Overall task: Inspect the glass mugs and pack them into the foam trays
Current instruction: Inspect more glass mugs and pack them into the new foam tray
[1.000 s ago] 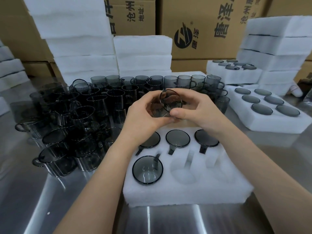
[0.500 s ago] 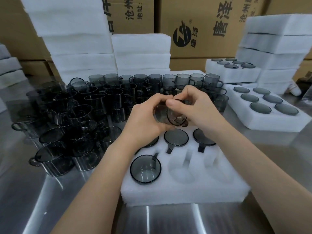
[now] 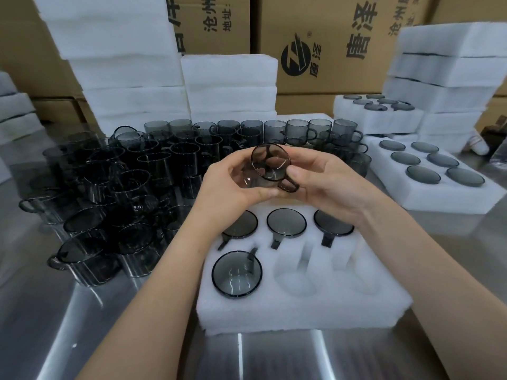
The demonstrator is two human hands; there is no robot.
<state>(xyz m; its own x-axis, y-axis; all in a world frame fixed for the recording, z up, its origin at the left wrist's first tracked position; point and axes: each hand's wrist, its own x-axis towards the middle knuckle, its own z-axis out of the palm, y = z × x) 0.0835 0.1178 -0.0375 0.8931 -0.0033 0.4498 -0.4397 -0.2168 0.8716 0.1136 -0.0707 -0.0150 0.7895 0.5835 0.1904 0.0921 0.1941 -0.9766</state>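
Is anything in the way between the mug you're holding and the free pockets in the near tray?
Nothing visible. The left hand and right hand hold the held mug above the foam tray; its front-middle pocket and front-right pocket lie empty and uncovered.

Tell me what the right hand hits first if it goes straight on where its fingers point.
Its fingers point left. The right hand pinches the glass mug, so pushed on it would likely meet the left hand gripping the mug's other side; depth is uncertain.
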